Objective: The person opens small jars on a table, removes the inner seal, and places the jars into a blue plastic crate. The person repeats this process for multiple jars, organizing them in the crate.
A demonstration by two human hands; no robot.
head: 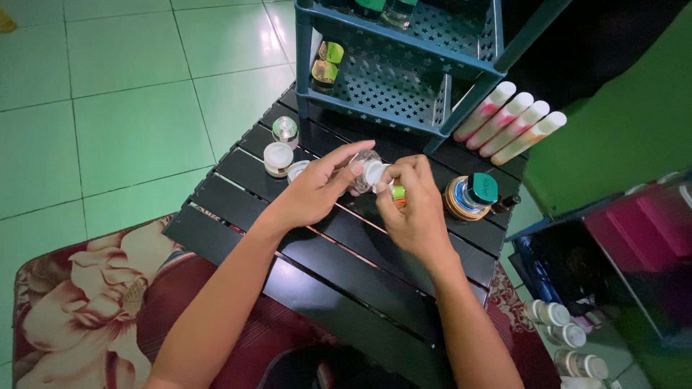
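Head view: left hand and right hand each grip small jar between fingertips.

A blue star-perforated rack stands at the far edge of a black slatted tabletop, four white-capped tubes leaning beside it. A teal-capped bottle sits near a floral rug on green tiles.

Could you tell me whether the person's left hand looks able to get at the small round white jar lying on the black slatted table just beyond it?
Probably yes. The white jar sits in the open on the black slatted table, close beyond the left hand, with nothing between them. But that hand is now holding a small clear jar together with the right hand.
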